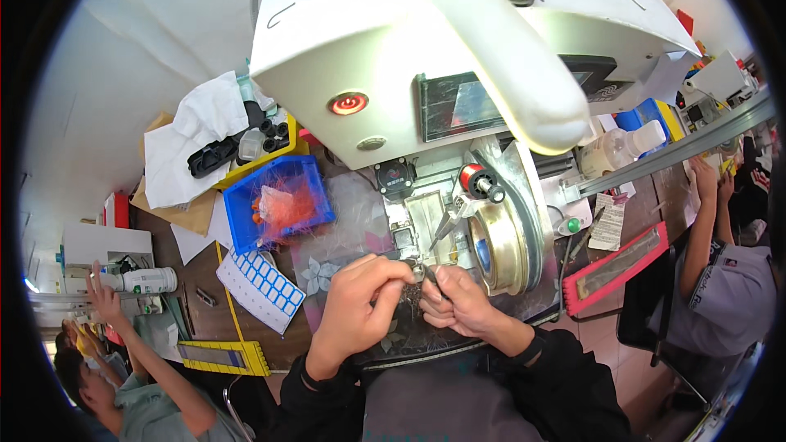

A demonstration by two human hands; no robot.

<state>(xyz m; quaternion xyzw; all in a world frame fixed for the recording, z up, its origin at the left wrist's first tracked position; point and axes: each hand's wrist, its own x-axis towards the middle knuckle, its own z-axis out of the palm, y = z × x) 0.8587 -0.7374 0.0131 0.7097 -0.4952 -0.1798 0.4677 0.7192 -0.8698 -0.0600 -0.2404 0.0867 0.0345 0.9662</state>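
Observation:
My left hand and my right hand meet in front of a white bench machine, fingertips nearly together. Both are closed in a pinch at a small shiny metal piece. A short dark item shows at my right fingertips, too small to name. What each hand holds is mostly hidden by the fingers. Just beyond them are the machine's metal fixture and a slender pointed arm. A spool of red wire sits above a large metal wheel, right of the fixture.
Left of the machine stands a blue bin with orange-red strands, near a sheet of blue-edged labels. A yellow frame lies left, a red frame right. A white lamp arm hangs overhead. People work on both sides.

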